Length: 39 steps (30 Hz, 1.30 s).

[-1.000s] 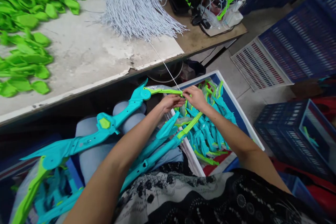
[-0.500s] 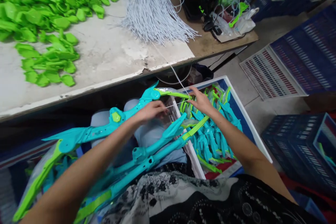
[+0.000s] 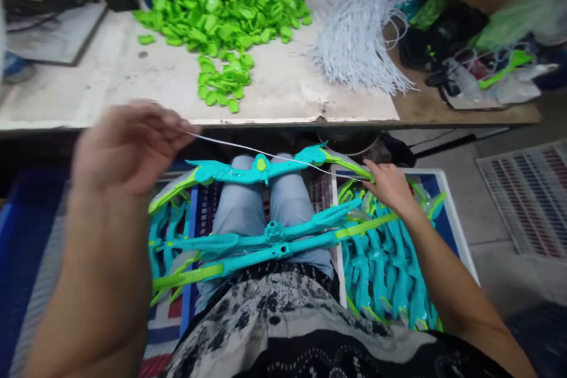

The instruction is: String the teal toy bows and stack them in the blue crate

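A turquoise toy bow (image 3: 239,173) with lime-green limbs lies across the knees. My right hand (image 3: 392,188) is closed around the tip of its right limb, where a white string (image 3: 266,153) meets it. From there the string runs slightly slack over the bow to my left hand (image 3: 133,147), raised at the table edge with its fingers pinched on the string's other end. The left forearm hides the tip of the bow's left limb. Nearer the body, two more turquoise bow pieces (image 3: 305,240) lie across the lap.
On the table (image 3: 283,82) ahead, a heap of lime-green plastic parts (image 3: 221,6) spills from a blue bin. A bundle of white strings (image 3: 363,35) lies right of it. A crate (image 3: 456,230) of bow pieces stands at the right, another blue crate (image 3: 188,283) at the left.
My left hand has moved from near the right limb tip far to the left, drawing the string out along the bow. My right hand stays at the tip. The view has turned left.
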Each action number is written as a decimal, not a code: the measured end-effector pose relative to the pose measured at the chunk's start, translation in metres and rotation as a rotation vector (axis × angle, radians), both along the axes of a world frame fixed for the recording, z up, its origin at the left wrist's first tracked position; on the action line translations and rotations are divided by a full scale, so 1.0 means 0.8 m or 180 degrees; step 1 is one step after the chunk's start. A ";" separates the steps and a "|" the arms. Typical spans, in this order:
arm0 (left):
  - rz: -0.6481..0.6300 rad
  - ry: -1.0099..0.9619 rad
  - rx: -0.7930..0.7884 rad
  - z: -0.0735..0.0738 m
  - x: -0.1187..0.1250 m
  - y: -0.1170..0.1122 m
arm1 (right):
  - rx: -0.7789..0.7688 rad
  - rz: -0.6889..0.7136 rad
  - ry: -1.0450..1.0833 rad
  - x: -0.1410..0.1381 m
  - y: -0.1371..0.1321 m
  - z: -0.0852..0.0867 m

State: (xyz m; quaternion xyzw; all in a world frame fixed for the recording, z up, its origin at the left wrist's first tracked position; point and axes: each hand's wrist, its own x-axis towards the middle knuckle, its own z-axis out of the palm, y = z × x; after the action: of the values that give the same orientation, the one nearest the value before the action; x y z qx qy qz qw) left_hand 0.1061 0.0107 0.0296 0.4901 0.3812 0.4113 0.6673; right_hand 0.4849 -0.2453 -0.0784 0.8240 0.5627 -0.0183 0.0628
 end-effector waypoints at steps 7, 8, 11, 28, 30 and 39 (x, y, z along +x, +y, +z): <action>-0.0404 -0.0226 -0.0618 -0.040 0.027 -0.110 | 0.0599 0.2076 0.1055 -0.154 0.164 -0.005; -0.0516 -0.0221 -0.0722 -0.046 0.024 -0.121 | 0.0457 0.2356 0.1051 -0.185 0.184 -0.016; -0.0752 -0.0078 -0.0889 -0.056 0.008 -0.141 | 0.0139 0.2622 0.0754 -0.251 0.219 -0.041; 0.1807 0.1077 0.0153 -0.101 -0.073 0.022 | -0.0737 0.1874 0.2935 -0.186 0.230 -0.049; 0.1754 0.1231 0.0211 -0.098 -0.070 0.039 | -0.0794 0.1952 0.2880 -0.188 0.227 -0.047; 0.1635 0.1473 0.0256 -0.083 -0.084 0.040 | -0.0626 0.1961 0.2932 -0.188 0.223 -0.052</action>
State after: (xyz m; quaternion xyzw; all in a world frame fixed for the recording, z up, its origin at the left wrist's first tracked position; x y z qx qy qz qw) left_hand 0.0391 0.0427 -0.0367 0.4843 0.6168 0.4585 0.4180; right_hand 0.3348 -0.0666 -0.1201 0.5187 0.7423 -0.4095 -0.1104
